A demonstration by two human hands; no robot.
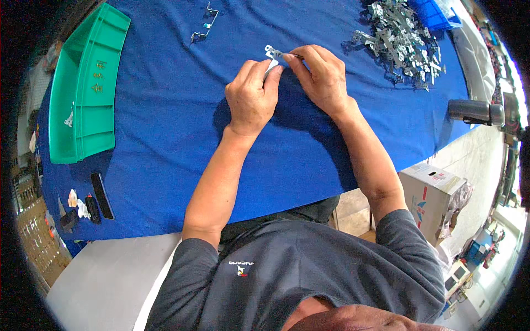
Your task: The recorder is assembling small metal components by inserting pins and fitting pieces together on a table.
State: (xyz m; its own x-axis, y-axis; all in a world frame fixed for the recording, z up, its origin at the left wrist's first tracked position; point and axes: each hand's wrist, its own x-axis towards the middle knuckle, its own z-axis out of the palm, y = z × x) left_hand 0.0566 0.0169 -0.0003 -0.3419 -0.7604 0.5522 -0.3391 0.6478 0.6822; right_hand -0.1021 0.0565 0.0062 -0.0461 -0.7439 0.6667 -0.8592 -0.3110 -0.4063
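Note:
A small silvery metal bracket (273,53) with holes in its end is held up over the blue cloth, between my two hands. My left hand (249,99) is closed on its lower part, thumb and fingers pinching it. On the other side my right hand (324,77) pinches the bracket's right end, and a thin dark edge shows by its fingertips. The fingers hide much of the piece. Beyond the hands, a longer thin metal bracket (207,25) lies alone on the cloth.
A blue cloth (165,165) covers the table. At left stands a green bin (122,33) with a few small metal parts in it. A phone (102,196) lies near the left front. Loose metal brackets (400,44) are heaped far right, beside a blue tray (436,14) and a dark cylinder (476,112).

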